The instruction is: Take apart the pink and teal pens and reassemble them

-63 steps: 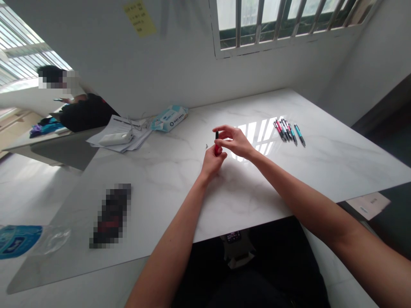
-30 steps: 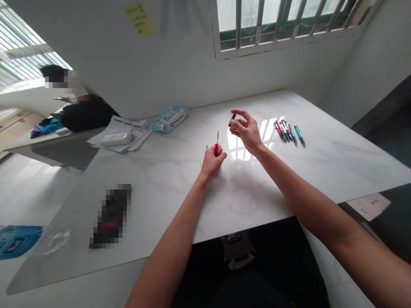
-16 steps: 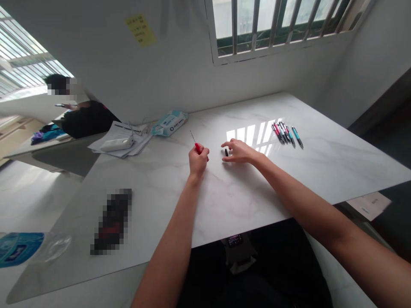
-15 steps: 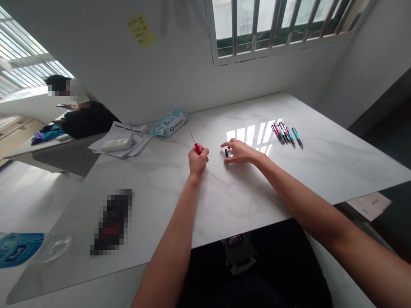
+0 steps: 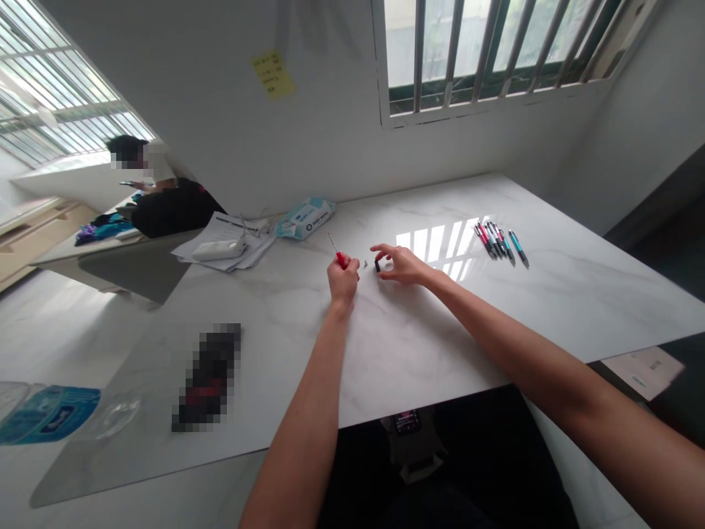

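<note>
My left hand [image 5: 342, 281] is closed in a fist around a slim red pen part [image 5: 341, 259], with a thin rod, like a refill, pointing up and away from it. To the right, my right hand [image 5: 401, 265] has its thumb and fingers curved around a short black cylindrical piece [image 5: 377, 265], which looks pinched between them. Between both hands, a tiny silvery piece [image 5: 365, 263] rests on the white marbled table [image 5: 418, 345]; its exact kind is too small to make out.
Several pens [image 5: 499, 241] lie at the right. A wet wipes pack [image 5: 305, 218], papers [image 5: 250, 253] and a white device [image 5: 220, 250] are at the back left. A blurred dark object [image 5: 208, 376] and a bottle [image 5: 55, 414] are nearer. Another person [image 5: 146, 165] sits far left.
My right hand has moved left toward my left hand, bringing the black piece along. The tiny silvery piece now shows on the table between them. The view has shifted slightly.
</note>
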A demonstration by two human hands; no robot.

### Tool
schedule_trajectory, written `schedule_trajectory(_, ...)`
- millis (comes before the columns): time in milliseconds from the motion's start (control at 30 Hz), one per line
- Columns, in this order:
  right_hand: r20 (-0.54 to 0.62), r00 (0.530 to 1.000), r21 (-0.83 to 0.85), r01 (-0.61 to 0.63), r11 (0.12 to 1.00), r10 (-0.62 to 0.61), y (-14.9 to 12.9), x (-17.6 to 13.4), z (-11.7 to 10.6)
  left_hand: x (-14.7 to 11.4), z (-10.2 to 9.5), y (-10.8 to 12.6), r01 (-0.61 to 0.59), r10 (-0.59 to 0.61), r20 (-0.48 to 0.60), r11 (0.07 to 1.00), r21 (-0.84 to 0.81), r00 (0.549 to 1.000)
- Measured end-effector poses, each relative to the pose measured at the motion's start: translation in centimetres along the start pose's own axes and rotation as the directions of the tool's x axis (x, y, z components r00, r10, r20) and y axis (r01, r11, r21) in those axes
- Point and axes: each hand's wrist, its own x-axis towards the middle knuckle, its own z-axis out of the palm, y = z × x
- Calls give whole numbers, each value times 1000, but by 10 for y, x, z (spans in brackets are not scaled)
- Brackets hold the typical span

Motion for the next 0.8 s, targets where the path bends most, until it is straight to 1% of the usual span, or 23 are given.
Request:
schedule_trajectory(200,20,1000,-28,-21,999,22,-2,18,14,2,-2,-2,9,-9,-12,1000,-17,1000)
schedule_trajectory(333,8,1000,-78,19,997,-19,2,20,21,2,-1,-3,7,-7,-5,999,-32,1000)
schedule_trajectory(467,-2,1000,-68,25,997,-25,1,17,20,1,-1,-3,8,-7,16,1000,-31,1000)
schedule_trajectory(567,-35,999,13,6,1000,-6,-8,13,12,0,-1,-4,1,-1,33,1000,7,999)
schedule_trajectory(633,-112,994,112,-6,994,18,-15,10,6,-1,0,-4,-21,18,48,999,50,999)
schedule_trajectory(733,-219,975,293,30,956,37,-26,4,-2,-6,3,-3,-59,48,98,992,113,994)
schedule_trajectory(800,-231,972,398,57,916,40,-31,0,-4,-11,6,-3,-101,75,157,981,164,985)
